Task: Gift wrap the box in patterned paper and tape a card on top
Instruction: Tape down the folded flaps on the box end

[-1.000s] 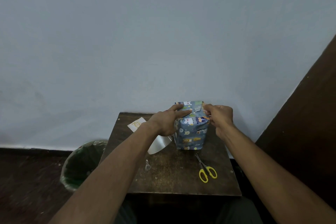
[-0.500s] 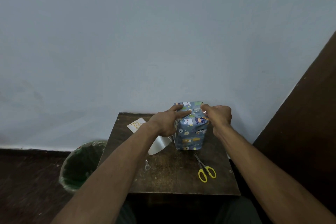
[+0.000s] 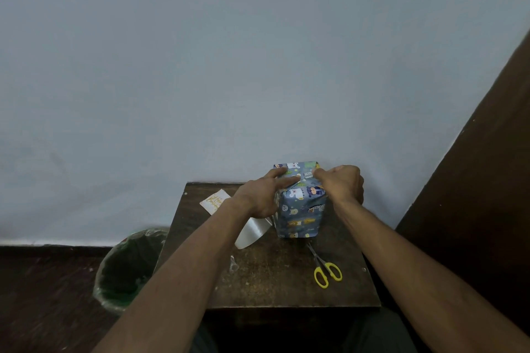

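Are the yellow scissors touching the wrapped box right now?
Apart. In the head view the yellow scissors lie nearer the person than the wrapped box, and a strip of bare table shows between the blade tips and the box's base.

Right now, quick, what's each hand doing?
Left hand: open, fingers flat, pressing the wrapped box top.
Right hand: closed, pinching the paper at the box's top edge.

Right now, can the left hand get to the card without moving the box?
Probably yes. The card lies bare on the table, just left of the left hand, which presses the wrapped box; nothing sits between them.
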